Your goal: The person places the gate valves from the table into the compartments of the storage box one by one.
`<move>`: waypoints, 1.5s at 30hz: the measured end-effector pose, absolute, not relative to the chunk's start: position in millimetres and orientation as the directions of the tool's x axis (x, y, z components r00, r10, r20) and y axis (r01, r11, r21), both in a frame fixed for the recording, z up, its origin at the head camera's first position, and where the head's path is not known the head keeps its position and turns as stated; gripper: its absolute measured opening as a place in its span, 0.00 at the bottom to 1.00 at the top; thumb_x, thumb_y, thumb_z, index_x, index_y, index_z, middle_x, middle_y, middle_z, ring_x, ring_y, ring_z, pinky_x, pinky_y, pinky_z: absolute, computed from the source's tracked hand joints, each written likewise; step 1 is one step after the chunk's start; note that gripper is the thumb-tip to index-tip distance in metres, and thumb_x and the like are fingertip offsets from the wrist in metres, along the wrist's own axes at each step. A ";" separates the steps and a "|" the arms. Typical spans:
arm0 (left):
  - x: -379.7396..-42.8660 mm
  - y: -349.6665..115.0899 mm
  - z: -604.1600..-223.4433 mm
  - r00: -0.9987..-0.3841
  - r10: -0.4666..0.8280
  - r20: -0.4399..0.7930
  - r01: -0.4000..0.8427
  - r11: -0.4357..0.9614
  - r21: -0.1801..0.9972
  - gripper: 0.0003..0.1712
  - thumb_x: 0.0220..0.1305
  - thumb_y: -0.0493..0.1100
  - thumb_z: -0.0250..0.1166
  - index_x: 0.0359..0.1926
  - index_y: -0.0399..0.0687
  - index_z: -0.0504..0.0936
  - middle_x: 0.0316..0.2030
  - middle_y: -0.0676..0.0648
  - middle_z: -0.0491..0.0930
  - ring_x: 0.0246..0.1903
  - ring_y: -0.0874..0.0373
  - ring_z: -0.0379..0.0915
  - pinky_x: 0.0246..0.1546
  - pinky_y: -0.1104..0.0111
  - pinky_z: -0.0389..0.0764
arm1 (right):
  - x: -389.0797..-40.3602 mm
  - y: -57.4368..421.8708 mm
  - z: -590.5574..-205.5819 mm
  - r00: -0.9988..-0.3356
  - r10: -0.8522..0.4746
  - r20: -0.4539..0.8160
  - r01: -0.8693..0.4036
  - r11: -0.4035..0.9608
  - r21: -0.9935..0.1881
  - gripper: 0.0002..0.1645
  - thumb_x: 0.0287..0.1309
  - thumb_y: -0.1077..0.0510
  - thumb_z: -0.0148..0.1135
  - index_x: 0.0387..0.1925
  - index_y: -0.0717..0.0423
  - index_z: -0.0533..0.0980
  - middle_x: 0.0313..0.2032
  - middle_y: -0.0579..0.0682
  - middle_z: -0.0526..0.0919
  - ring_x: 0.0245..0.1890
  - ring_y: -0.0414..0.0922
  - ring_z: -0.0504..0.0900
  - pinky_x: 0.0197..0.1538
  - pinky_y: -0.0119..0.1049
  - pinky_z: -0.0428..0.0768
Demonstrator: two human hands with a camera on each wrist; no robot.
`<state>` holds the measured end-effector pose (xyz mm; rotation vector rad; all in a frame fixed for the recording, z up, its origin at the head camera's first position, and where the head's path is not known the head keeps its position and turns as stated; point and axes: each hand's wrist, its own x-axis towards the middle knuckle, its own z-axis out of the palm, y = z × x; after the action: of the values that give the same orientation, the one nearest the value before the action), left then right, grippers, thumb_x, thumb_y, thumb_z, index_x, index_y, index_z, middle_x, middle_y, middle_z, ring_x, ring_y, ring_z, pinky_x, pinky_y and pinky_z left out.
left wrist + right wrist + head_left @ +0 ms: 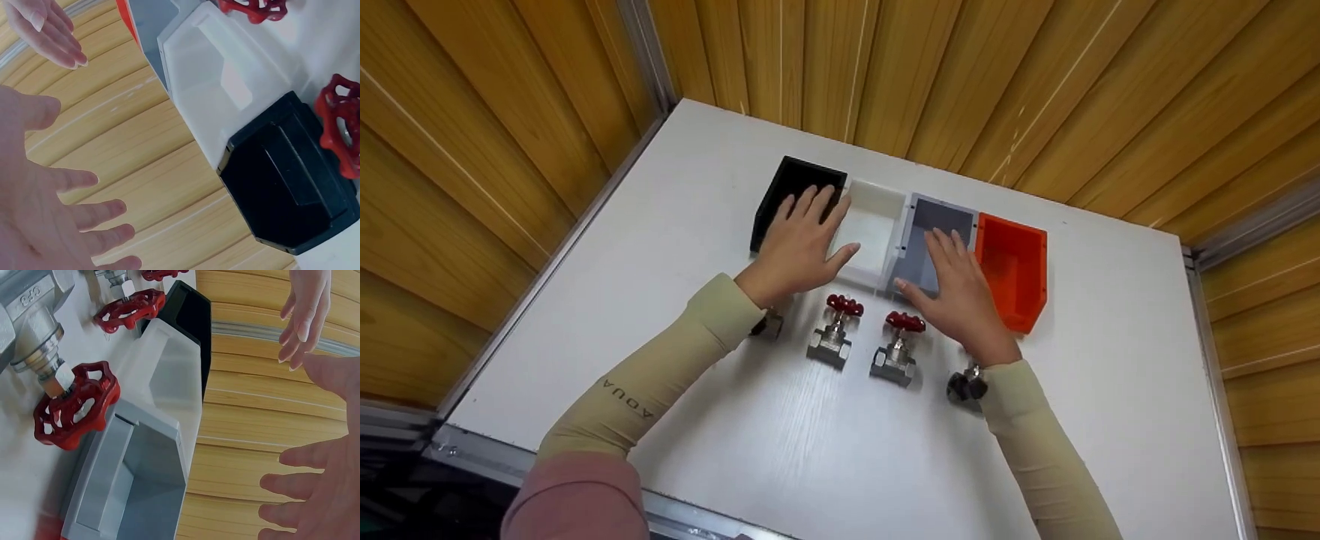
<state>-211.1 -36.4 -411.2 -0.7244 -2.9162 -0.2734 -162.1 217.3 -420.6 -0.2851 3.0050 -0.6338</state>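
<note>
My left hand (799, 247) hovers with fingers spread above the black bin (763, 217) and the edge of the white bin (874, 225). Over the grey bin (941, 219) and near the orange bin (1020, 262), my right hand (960, 296) is held with straight fingers. Neither hand holds anything. In front of the bins stand two metal gate valves with red handwheels, a left one (830, 346) and a right one (894, 366). Another metal piece (769, 326) is partly hidden by my left wrist; a further dark-ended fitting (966, 385) sits beside my right wrist.
The four-colour row of bins stands on a white table (675, 225). Wood-patterned panels (960, 82) enclose the back and sides, with metal frame rails (649, 52) at the corners. The table's front edge has a metal rail (697, 517).
</note>
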 end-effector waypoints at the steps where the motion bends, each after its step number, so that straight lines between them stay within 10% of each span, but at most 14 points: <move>1: -211.5 -36.9 -411.5 -0.878 0.450 0.163 0.474 0.866 0.159 0.42 0.70 0.68 0.42 0.76 0.53 0.49 0.75 0.42 0.50 0.75 0.43 0.45 0.72 0.46 0.50 | -162.3 216.4 -421.1 -0.981 -0.193 -0.018 -0.170 0.898 -0.406 0.56 0.54 0.24 0.53 0.76 0.41 0.47 0.77 0.49 0.48 0.78 0.52 0.39 0.74 0.58 0.42; 45: -238.6 -91.6 -439.8 -0.961 0.260 0.095 0.275 0.849 0.451 0.33 0.76 0.53 0.42 0.75 0.44 0.52 0.74 0.37 0.52 0.74 0.44 0.48 0.70 0.50 0.57 | -166.9 149.0 -452.7 -0.936 -0.346 0.061 -0.333 0.820 -0.465 0.49 0.60 0.35 0.58 0.75 0.49 0.51 0.74 0.51 0.56 0.76 0.50 0.51 0.76 0.48 0.46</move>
<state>-238.6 -91.6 -439.8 -0.4332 -2.9911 -0.7374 -166.9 149.0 -452.7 -0.5542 2.9723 -0.7514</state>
